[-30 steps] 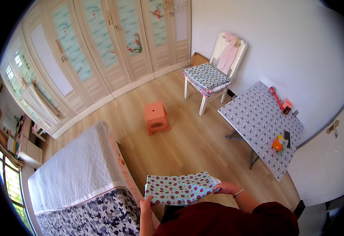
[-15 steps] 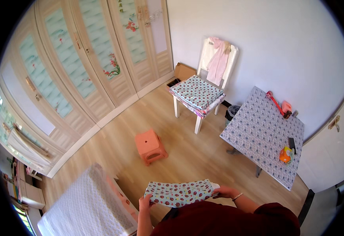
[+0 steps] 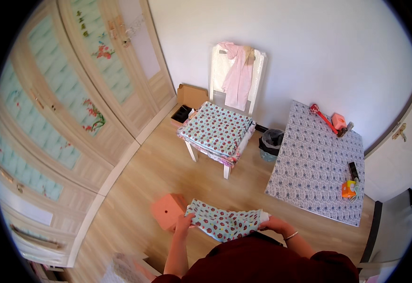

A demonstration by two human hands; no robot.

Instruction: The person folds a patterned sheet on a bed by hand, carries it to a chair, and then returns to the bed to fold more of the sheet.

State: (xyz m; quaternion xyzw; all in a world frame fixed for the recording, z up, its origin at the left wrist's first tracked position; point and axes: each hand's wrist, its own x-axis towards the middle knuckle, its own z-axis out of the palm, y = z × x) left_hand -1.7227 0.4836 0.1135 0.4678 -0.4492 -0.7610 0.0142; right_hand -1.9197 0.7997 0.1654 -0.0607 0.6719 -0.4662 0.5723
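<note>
Stretched between my two hands in front of my body is a folded light-blue cloth (image 3: 224, 221) with a dark red dotted pattern. My left hand (image 3: 185, 221) grips its left end, beside an orange plastic stool (image 3: 168, 211). The right end, where a bit of white shows, is held by my right hand (image 3: 273, 223); a bracelet sits on that wrist. Ahead, a folded cloth (image 3: 217, 126) of the same pattern lies on top of other folded fabric on the seat of a white chair (image 3: 261, 63).
A pink garment (image 3: 239, 80) hangs over the chair back. An open cardboard box (image 3: 192, 96) and a lined bin (image 3: 271, 141) flank the chair. To the right stands a patterned table (image 3: 305, 174) with small items. Wardrobe doors (image 3: 64, 80) line the left; a bed corner (image 3: 121, 269) shows lower left.
My view has moved toward the chair, which now appears larger and nearer. The held cloth has come beside the stool and sags a little more. Both hands keep hold of it.
</note>
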